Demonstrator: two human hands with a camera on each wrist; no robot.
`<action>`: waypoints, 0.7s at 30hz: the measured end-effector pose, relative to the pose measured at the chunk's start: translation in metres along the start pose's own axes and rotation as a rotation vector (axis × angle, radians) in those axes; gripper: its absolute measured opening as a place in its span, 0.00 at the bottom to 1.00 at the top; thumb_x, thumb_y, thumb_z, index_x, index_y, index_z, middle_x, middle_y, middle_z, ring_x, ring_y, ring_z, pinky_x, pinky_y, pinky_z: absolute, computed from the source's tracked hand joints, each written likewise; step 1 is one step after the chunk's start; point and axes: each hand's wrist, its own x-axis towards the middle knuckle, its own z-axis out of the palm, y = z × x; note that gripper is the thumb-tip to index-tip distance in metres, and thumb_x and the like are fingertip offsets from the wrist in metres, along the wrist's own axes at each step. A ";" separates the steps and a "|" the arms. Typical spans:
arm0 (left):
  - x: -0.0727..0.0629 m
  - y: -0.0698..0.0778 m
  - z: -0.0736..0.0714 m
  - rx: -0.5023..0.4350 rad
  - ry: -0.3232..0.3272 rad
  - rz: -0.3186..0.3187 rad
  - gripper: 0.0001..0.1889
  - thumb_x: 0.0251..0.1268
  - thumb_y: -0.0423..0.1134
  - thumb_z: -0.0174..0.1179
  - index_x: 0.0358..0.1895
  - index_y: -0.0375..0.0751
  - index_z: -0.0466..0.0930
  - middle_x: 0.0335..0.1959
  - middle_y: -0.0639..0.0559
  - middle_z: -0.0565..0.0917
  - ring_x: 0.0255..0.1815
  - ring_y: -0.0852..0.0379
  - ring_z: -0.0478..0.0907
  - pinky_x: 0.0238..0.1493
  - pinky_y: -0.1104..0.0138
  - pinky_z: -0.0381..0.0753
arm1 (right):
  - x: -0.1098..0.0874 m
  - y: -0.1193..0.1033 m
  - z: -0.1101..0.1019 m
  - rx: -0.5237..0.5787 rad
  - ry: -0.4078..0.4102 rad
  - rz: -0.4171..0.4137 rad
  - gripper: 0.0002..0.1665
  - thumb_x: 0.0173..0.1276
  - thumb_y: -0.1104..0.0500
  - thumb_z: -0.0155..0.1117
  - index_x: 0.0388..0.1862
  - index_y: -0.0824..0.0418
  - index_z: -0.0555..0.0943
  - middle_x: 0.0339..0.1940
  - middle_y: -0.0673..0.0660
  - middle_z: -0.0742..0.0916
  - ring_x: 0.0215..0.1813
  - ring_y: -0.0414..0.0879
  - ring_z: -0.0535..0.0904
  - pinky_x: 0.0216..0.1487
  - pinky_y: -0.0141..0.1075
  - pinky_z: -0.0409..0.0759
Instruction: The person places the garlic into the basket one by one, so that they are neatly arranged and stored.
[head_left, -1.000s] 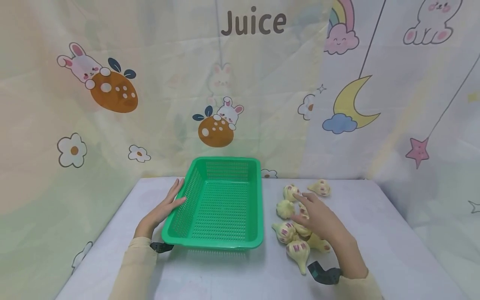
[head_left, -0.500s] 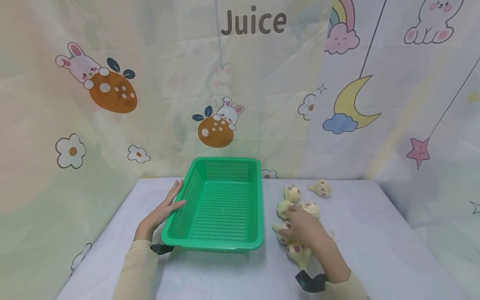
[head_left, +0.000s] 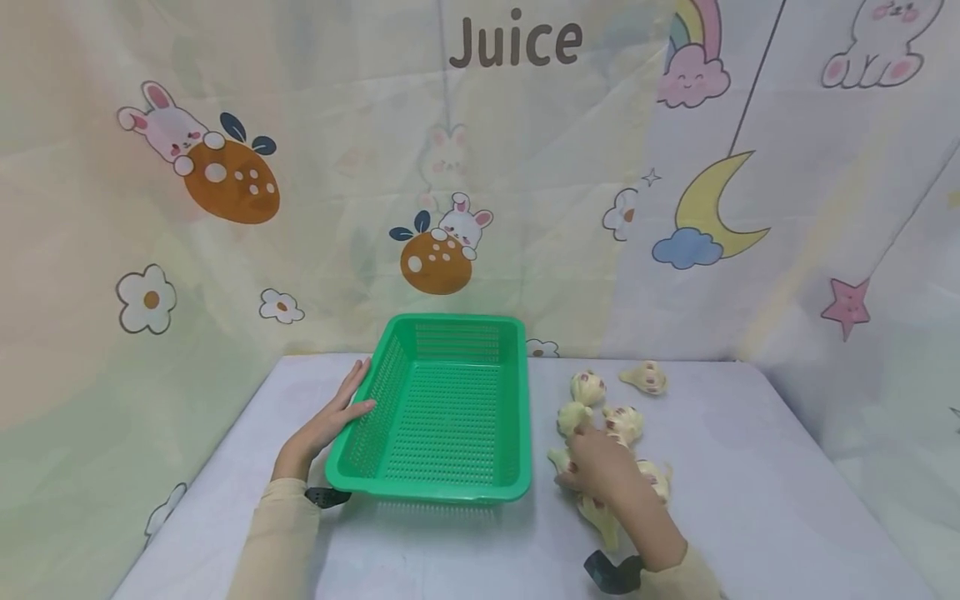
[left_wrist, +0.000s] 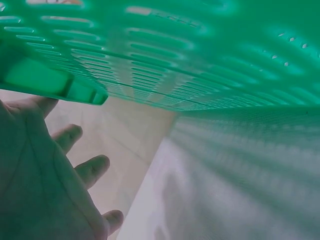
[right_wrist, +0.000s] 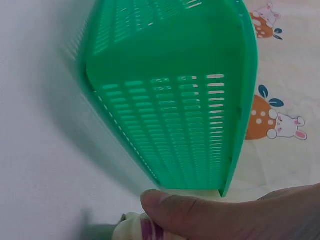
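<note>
A green plastic basket (head_left: 517, 417) with slotted walls stands on the table. My left hand (head_left: 318, 429) rests on its left side, thumb over the rim and fingers along the outside; in the left wrist view the spread fingers (left_wrist: 92, 170) lie under the rim. My right hand (head_left: 603, 467) is among several garlic bulbs to the right of the basket, fingers bent down and partly hidden. It grips a purple-streaked garlic bulb (right_wrist: 132, 227), the thumb pressing on it in the right wrist view. Around the hand lie other bulbs, such as a garlic bulb (head_left: 624, 423) behind it.
At the back right lie a garlic bulb (head_left: 588, 387) and another bulb (head_left: 648, 379) set apart. A printed cloth (head_left: 337, 208) hangs behind the white-covered table (head_left: 750, 483). Each wrist wears a black camera mount, such as the right mount (head_left: 613, 573).
The right hand has come down and left from above the bulbs, its fingers closing round one garlic bulb. The left hand and basket stay in place; the head view has shifted slightly.
</note>
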 end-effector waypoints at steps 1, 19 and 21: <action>0.000 0.000 0.000 -0.002 -0.002 0.001 0.39 0.70 0.48 0.49 0.77 0.60 0.35 0.78 0.52 0.29 0.77 0.38 0.26 0.63 0.28 0.37 | 0.000 0.000 0.001 -0.001 0.002 -0.002 0.19 0.49 0.51 0.77 0.18 0.56 0.74 0.39 0.55 0.77 0.22 0.42 0.69 0.19 0.32 0.67; -0.013 0.037 0.002 -0.035 -0.002 0.019 0.38 0.70 0.42 0.47 0.77 0.55 0.37 0.78 0.42 0.31 0.76 0.34 0.27 0.62 0.27 0.36 | 0.001 -0.005 0.001 0.001 -0.013 0.014 0.31 0.43 0.56 0.80 0.47 0.67 0.83 0.38 0.60 0.78 0.29 0.45 0.71 0.31 0.37 0.75; -0.011 0.036 0.002 -0.044 -0.006 0.008 0.38 0.70 0.41 0.48 0.77 0.52 0.38 0.78 0.42 0.32 0.77 0.35 0.27 0.63 0.28 0.36 | 0.002 -0.005 0.002 0.005 -0.013 0.016 0.30 0.43 0.56 0.80 0.46 0.66 0.83 0.38 0.60 0.78 0.29 0.45 0.71 0.30 0.36 0.75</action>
